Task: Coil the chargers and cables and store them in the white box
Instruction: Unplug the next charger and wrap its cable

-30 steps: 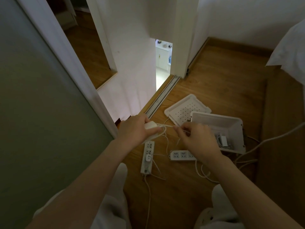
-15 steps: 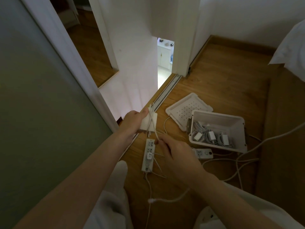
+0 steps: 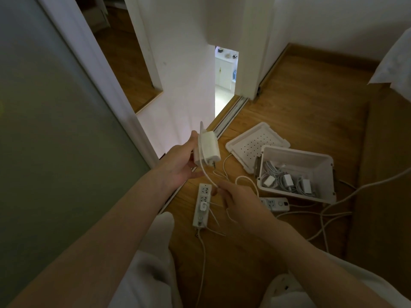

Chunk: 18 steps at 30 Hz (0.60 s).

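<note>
My left hand [image 3: 180, 165] holds a white charger brick [image 3: 208, 148] upright above the floor, with a few turns of its thin white cable [image 3: 206, 174] around it. My right hand [image 3: 240, 200] pinches that cable just below the brick, above a power strip [image 3: 202, 204]. The white box [image 3: 320, 161] stands open to the right on the wooden floor, with several coiled chargers [image 3: 287, 181] inside. Its perforated lid [image 3: 255, 143] lies beside it, to the left and behind.
A second power strip [image 3: 275, 203] lies in front of the box, with loose white cords [image 3: 333, 210] trailing right across the floor. A sliding door track [image 3: 229, 114] and a glass door panel [image 3: 44, 130] are on the left. Bedding [image 3: 393, 70] hangs at the far right.
My left hand turned the charger brick more upright and raised it slightly. My right hand came down from in front of the box to the cable below the brick, uncovering the box's contents.
</note>
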{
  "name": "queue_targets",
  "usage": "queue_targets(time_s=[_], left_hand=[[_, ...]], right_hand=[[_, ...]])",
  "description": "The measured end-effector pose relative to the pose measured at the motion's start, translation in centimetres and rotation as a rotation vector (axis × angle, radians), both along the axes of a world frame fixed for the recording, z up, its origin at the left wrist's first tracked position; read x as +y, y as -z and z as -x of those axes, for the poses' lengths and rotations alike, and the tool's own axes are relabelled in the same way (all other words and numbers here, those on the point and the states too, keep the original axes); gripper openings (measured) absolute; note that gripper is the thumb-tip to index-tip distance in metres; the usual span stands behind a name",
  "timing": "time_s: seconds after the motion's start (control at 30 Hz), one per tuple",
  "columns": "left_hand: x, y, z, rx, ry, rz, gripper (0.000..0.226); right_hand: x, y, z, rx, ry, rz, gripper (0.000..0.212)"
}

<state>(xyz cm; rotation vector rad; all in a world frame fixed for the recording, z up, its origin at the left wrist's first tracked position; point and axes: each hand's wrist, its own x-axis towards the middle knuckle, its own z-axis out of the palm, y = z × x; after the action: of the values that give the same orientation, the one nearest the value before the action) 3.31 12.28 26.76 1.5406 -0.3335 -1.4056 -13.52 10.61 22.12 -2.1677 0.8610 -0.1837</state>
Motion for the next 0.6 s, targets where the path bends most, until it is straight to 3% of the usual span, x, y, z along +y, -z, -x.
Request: queue_targets(time_s=[0.1, 0.27, 0.4, 0.6], left_hand=[[0.1, -0.6, -0.2, 0.055, 0.130, 0.030, 0.041], [0.5, -1.3, -0.3, -0.104, 0.447, 0.010, 0.050], [1.0, -1.7, -1.0, -0.443, 0.701, -0.080, 0.044], [1.1, 0.6, -2.2, -0.937, 0.750, -0.215, 0.052]], right_hand=[[-1.0, 0.6, 0.1, 0.018, 0.016, 0.030, 0.023], [-2.6, 0.3, 0.7, 0.025, 0.018, 0.115, 0.022], [-3.7, 0.3, 1.2, 0.102, -0.013, 0.230, 0.027], [-4.8, 0.2, 1.9, 0.156, 0.087, 0.289, 0.029]])
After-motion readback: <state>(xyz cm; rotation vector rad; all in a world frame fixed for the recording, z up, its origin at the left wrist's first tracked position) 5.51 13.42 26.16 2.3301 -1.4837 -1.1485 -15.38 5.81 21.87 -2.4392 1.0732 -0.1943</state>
